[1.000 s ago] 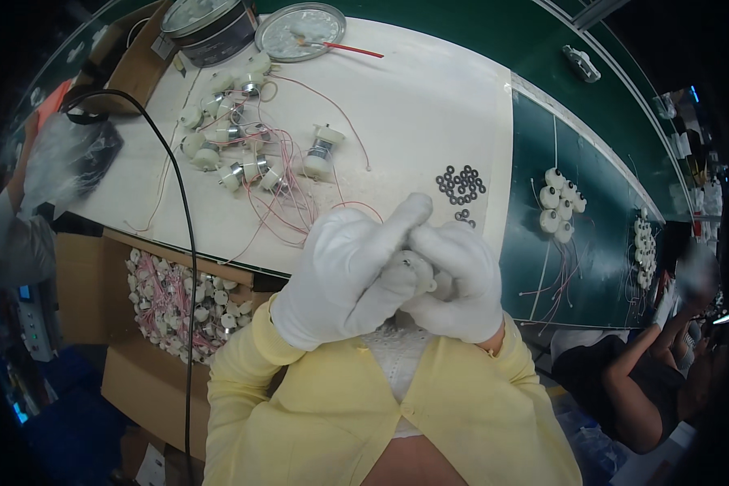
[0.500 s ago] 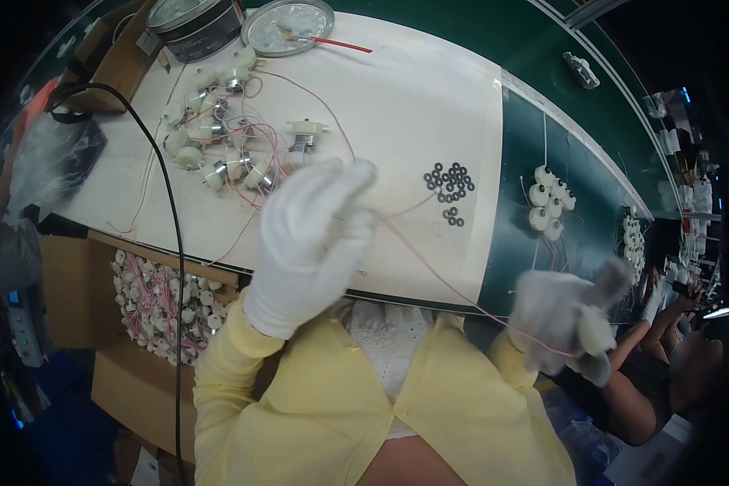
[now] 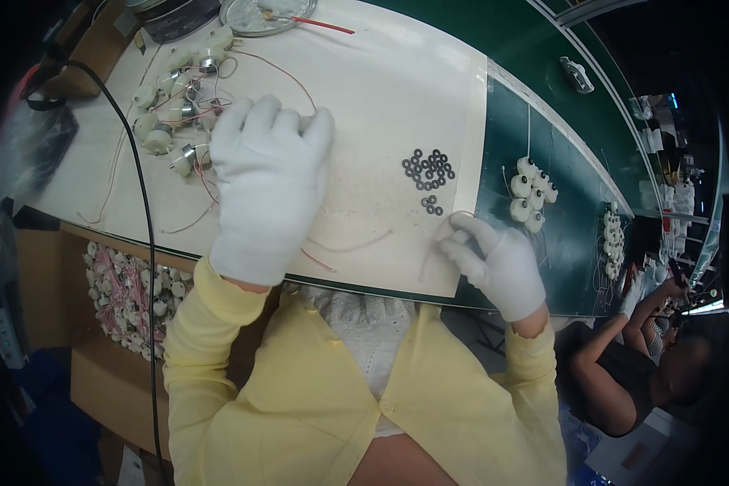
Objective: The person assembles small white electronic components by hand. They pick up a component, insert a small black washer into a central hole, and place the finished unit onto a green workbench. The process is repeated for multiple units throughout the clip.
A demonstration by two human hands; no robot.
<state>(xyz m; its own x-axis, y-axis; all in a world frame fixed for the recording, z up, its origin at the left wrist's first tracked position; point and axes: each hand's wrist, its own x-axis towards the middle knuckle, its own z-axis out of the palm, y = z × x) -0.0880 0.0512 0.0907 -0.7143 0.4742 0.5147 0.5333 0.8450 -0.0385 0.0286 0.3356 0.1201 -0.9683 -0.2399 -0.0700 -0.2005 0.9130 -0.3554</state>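
My left hand (image 3: 271,178), in a white glove, reaches over the near side of a pile of motor-like parts (image 3: 185,109) with cream housings, silver bodies and pink wires. Its fingers curl downward; the back of the hand hides the fingertips and whatever lies under them. Loose pink wires (image 3: 320,259) trail out by its wrist. My right hand (image 3: 498,263), also gloved, is at the board's right edge with its fingers bent inward. What it holds, if anything, cannot be made out. Small black rings (image 3: 429,170) lie in a loose group just beyond it.
White rounded parts (image 3: 530,190) stand grouped on the green mat, with a further row (image 3: 613,243) beyond. A tin lid (image 3: 255,20) with a red-handled brush lies far left. A black cable (image 3: 142,170) crosses the left side, above a carton of parts (image 3: 134,296). Another person sits right.
My left hand has moved onto the parts pile, covering a part seen before. My right hand has swung left onto the board; its white part and the wire stretched between my hands no longer show.
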